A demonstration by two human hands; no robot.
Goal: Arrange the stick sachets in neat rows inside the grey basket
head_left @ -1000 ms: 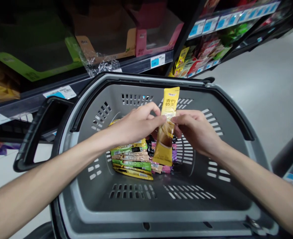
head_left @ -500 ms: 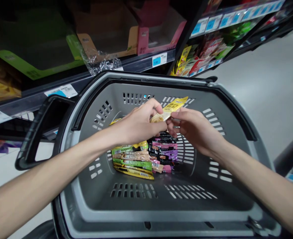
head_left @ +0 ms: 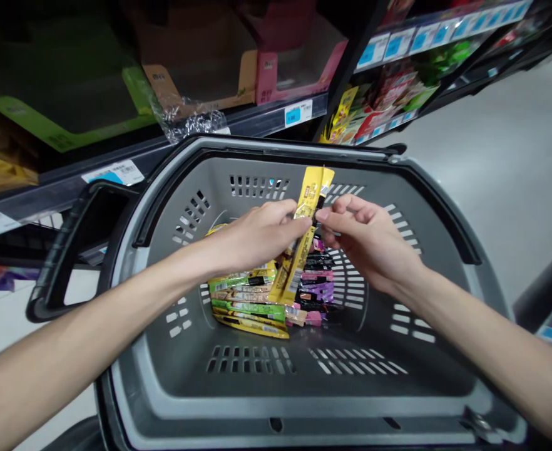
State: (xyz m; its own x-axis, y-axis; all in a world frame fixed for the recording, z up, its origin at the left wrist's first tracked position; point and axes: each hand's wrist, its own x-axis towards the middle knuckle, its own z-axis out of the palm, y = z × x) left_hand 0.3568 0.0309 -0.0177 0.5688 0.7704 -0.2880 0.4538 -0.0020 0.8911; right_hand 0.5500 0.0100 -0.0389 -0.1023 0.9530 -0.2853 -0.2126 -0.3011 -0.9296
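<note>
My left hand (head_left: pixel 276 227) is closed around long, flat yellow snack packets (head_left: pixel 310 194), at least two overlapping, held nearly upright above the basket. Their lower ends reach down over the pile. At their right edge is my right hand (head_left: pixel 370 235), fingers loosely bent and apart, its thumb tip at or against the packets. Below, a row of snack packets (head_left: pixel 250 307) in yellow, green, beige, pink, purple and black lies on the bottom of a grey shopping basket (head_left: pixel 285 407). My left hand and the held packets hide part of this row.
Beyond the basket runs a store shelf with green, tan and pink display boxes (head_left: pixel 269 88) and price tags (head_left: pixel 299 114). Crumpled clear plastic (head_left: pixel 194 122) hangs at the shelf edge. The basket's black handle (head_left: pixel 53 257) sticks out left. More packaged snacks (head_left: pixel 383 103) stand farther right.
The yellow packets have turned from tilted, pointing right, to nearly upright, showing their length. My right hand has loosened and its fingers have spread slightly; my left hand still holds on.
</note>
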